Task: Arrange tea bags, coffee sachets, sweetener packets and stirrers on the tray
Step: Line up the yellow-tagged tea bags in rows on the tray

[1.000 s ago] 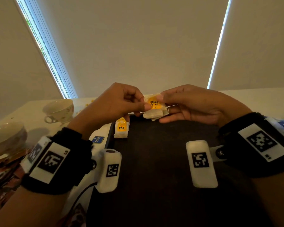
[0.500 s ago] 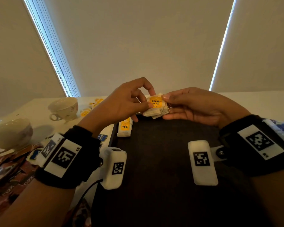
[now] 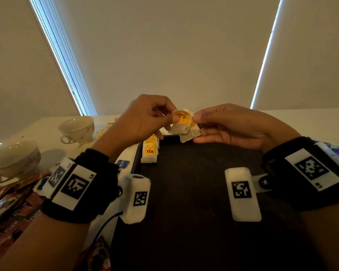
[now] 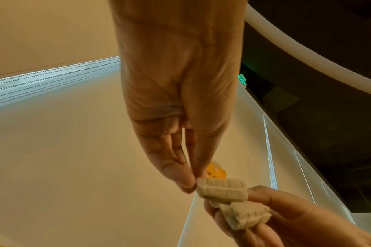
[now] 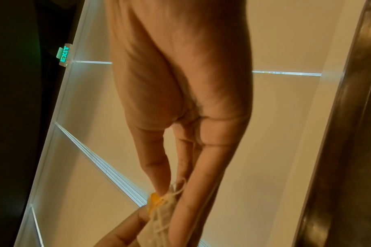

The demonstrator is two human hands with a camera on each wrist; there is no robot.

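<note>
- Tea bags (image 3: pixel 184 127), two tangled together, pinched from both sides: left hand (image 3: pixel 145 118) on the yellow tag, right hand (image 3: pixel 231 124) curled round the lower pouch, above the far edge of the tray (image 3: pixel 194 222).
- Separating step, by the look; next, probably pull apart gently, minding the strings, then lay down beside the tea bag row (image 3: pixel 150 151) already in the tray's far left corner.
- Count: two bags held, at least two in the row; two cups (image 3: pixel 77 129) on the worktop (image 3: pixel 43 132).

2 teacups (image 3: pixel 77 129) (image 3: pixel 13 161) on the white table (image 3: pixel 47 132); green exit sign (image 5: pixel 63 54) overhead.
</note>
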